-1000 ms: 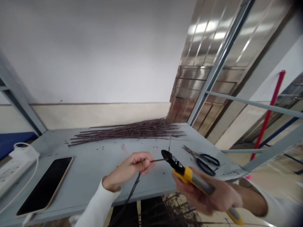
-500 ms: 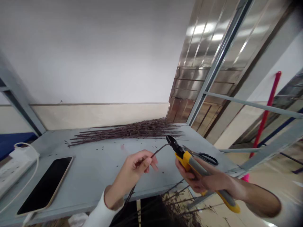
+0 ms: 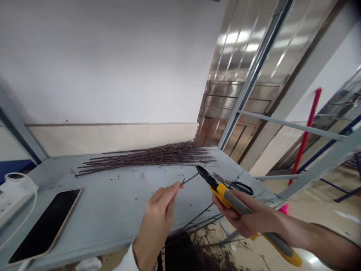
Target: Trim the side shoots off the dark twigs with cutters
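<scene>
Between its thumb and fingers my left hand (image 3: pixel 160 214) pinches a thin dark twig (image 3: pixel 190 178), whose tip points up and right. My right hand (image 3: pixel 245 212) is wrapped round the yellow-and-grey handles of a pair of cutting pliers (image 3: pixel 222 192). The pliers' black jaws sit at the twig's far end; whether they touch it I cannot tell. Behind both hands, a bundle of long dark twigs (image 3: pixel 152 156) lies along the back of the grey table (image 3: pixel 113 210). Scissors (image 3: pixel 239 186) with dark handles lie just beyond my right hand.
A phone (image 3: pixel 46 226) lies at the left, beside a white power strip (image 3: pixel 11 199) with a cable. More twigs (image 3: pixel 211 244) stick out below the front edge, above the floor. Metal frame posts (image 3: pixel 242 98) stand at the table's right side. Small twig bits dot the tabletop.
My left hand has turned over so its back faces me, still pinching a twig. The pliers have tilted slightly and their jaws look more closed. The whole view has shifted a little.
</scene>
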`<state>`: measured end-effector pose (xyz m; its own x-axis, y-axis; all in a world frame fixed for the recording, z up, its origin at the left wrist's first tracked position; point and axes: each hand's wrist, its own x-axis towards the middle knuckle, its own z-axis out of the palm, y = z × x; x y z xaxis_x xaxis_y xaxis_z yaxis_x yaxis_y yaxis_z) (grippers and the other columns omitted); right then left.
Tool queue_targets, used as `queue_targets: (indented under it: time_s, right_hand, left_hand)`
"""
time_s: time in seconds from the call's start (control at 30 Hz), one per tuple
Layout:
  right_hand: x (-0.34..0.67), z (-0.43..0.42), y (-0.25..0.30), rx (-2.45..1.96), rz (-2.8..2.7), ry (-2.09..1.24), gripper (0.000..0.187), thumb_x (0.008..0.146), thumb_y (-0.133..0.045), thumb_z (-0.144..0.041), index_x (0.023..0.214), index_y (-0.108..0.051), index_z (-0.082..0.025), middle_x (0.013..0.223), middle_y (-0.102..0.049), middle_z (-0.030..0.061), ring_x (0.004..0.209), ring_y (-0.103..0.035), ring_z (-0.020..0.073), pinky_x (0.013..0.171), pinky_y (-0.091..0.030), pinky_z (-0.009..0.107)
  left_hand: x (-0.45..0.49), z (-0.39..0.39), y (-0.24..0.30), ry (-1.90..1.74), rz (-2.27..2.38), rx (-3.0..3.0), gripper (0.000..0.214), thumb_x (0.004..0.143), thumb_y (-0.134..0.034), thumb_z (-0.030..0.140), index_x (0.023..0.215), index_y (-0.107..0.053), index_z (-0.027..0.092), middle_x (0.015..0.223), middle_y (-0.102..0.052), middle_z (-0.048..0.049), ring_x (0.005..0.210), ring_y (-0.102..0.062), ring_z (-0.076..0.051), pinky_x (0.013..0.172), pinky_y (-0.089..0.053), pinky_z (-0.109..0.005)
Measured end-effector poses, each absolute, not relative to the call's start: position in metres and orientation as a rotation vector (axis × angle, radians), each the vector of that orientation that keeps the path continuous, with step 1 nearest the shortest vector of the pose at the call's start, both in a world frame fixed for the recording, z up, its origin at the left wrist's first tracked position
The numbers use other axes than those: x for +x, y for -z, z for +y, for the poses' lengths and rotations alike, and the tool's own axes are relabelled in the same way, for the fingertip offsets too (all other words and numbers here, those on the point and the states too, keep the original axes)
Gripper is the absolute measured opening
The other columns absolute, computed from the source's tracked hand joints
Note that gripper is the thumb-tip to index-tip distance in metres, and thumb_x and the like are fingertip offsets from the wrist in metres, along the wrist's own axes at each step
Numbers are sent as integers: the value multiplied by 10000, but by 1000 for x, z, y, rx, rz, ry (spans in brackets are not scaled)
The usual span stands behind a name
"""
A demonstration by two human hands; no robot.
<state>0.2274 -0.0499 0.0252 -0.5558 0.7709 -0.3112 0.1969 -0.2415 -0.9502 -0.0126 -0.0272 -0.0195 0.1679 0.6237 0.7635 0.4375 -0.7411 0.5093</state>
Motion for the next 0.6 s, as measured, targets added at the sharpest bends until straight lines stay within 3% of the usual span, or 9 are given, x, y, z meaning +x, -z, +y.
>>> queue_targets:
  time_s: [0.17,0.3,0.4,0.6]
  right_hand:
    - [207,-57,-50,-1243,-1495,-1793,269,614,-601,-232,807,-414,-217,695,-352,-57,506,-316,50,439,-280,193]
    - [200,-57,-57,-1357,-1745,-1485,208,620,-570,-230,740,-401,-227,598,-366,-53,476,-327,85,424,-287,229]
    - [201,-50,-51,-1473,-2079,-917,154,637,-521,-208,735,-405,-232,567,-398,-47,472,-357,109,435,-288,242]
    - [211,-26,-27,-1421,-2252,719,198,674,-481,-173,871,-463,-183,657,-559,17,491,-478,149,434,-236,250]
  left_hand:
    - [-13,-26,25,-1666,1049,2429,367,879,-409,28,1167,-573,185,901,-741,-60,751,-667,-166,677,-568,-279]
    - [-15,-29,27,-1670,1079,2476,408,859,-412,0,1199,-546,183,950,-729,-72,778,-653,-170,701,-556,-284]
    - [-17,-33,25,-1673,1049,2402,413,849,-400,-17,1181,-542,184,921,-720,-65,775,-649,-152,690,-542,-247]
    - [-15,-38,17,-1409,1149,2301,321,859,-366,32,1048,-592,160,780,-673,-41,654,-624,-130,586,-497,-210]
